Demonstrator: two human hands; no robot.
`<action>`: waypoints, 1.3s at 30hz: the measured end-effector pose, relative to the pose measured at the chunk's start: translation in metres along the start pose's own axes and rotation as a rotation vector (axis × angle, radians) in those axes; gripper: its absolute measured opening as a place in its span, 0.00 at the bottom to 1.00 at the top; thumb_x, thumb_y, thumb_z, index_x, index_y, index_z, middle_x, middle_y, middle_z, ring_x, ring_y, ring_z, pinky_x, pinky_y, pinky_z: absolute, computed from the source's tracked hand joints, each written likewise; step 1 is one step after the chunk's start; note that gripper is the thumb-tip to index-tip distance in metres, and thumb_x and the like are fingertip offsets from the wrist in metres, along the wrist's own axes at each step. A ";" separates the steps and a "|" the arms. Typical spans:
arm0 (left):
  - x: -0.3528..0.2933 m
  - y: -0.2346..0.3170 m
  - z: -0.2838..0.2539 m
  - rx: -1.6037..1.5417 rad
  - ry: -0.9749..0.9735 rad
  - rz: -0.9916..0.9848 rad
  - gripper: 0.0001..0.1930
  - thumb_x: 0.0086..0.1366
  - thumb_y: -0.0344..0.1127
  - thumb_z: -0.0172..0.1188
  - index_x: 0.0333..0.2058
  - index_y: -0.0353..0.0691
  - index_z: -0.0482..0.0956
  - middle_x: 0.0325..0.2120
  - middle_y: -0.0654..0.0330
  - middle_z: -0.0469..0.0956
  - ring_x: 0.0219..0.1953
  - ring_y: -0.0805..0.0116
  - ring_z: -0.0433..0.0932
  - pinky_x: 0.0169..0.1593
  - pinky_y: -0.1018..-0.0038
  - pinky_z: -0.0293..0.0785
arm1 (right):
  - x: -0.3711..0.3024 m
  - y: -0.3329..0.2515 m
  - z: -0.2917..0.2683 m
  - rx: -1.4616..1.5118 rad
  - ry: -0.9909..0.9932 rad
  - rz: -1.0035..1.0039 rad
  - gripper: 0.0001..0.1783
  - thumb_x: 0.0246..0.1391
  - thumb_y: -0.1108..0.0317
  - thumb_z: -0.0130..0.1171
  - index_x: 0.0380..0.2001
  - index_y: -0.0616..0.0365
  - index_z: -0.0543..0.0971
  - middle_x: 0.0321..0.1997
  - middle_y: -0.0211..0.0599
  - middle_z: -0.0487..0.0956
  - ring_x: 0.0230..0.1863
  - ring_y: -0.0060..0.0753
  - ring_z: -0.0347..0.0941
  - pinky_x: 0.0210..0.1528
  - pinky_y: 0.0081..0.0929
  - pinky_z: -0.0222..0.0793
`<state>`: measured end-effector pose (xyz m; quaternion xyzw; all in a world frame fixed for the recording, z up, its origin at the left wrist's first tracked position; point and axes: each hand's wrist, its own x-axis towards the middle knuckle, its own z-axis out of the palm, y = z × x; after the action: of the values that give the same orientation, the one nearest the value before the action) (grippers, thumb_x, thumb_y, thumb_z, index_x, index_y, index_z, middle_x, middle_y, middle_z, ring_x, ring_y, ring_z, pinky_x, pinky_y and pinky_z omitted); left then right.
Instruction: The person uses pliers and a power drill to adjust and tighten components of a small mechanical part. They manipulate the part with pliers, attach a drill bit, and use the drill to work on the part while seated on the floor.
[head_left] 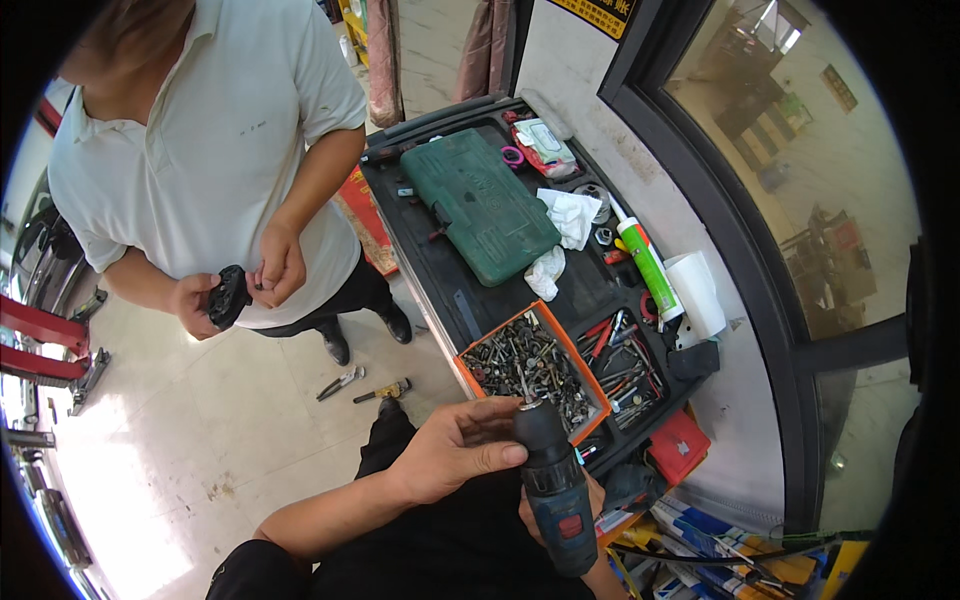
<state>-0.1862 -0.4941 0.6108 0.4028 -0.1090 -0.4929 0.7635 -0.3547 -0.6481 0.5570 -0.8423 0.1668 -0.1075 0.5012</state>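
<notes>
A dark blue and black cordless drill (560, 500) points away from me, a thin bit (524, 382) in its chuck. My right hand (592, 497) is wrapped round the drill from below, mostly hidden behind its body. My left hand (450, 447) is closed at the chuck, thumb against its side and fingers by the base of the bit. Just beyond the chuck, an orange-edged box (590, 372) full of loose screws and bolts (522, 355) sits on the black cart top.
On the cart (468, 312) lie a green tool case (480, 205), crumpled tissues (570, 215), a green sealant tube (650, 268) and a tray of hand tools (625, 375). Opposite me, a person in a white shirt (215, 130) holds a black object (229, 297). Two tools, including a wrench (382, 391), lie on the floor.
</notes>
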 end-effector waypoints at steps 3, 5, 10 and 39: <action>-0.004 0.009 -0.006 -0.038 -0.053 -0.013 0.30 0.63 0.31 0.67 0.61 0.28 0.66 0.50 0.53 0.76 0.54 0.67 0.75 0.59 0.70 0.70 | -0.020 0.025 0.019 0.042 0.012 0.100 0.15 0.44 0.74 0.69 0.36 0.68 0.79 0.30 0.41 0.81 0.29 0.34 0.80 0.33 0.25 0.75; -0.007 0.015 -0.012 -0.035 -0.075 -0.012 0.30 0.63 0.31 0.67 0.61 0.28 0.66 0.50 0.53 0.76 0.54 0.68 0.75 0.59 0.70 0.70 | -0.025 0.021 0.024 0.060 0.030 0.121 0.13 0.51 0.67 0.62 0.37 0.66 0.78 0.29 0.39 0.80 0.27 0.31 0.78 0.30 0.24 0.74; -0.018 0.037 -0.034 -0.028 -0.096 -0.040 0.30 0.63 0.31 0.66 0.61 0.27 0.65 0.51 0.54 0.76 0.54 0.68 0.74 0.59 0.70 0.70 | 0.006 -0.051 0.045 -0.131 0.123 -0.110 0.12 0.60 0.64 0.53 0.38 0.63 0.76 0.28 0.36 0.79 0.24 0.27 0.75 0.27 0.23 0.73; -0.014 0.132 -0.074 1.226 -0.263 0.836 0.14 0.48 0.27 0.74 0.36 0.38 0.84 0.38 0.56 0.84 0.33 0.64 0.85 0.33 0.77 0.80 | 0.005 -0.166 0.098 -0.615 0.405 -0.071 0.22 0.41 0.70 0.66 0.42 0.68 0.78 0.32 0.46 0.80 0.29 0.45 0.76 0.31 0.35 0.70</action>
<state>-0.0634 -0.4201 0.6611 0.6185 -0.5979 -0.0572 0.5067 -0.2867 -0.4974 0.6570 -0.9205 0.2580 -0.2341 0.1772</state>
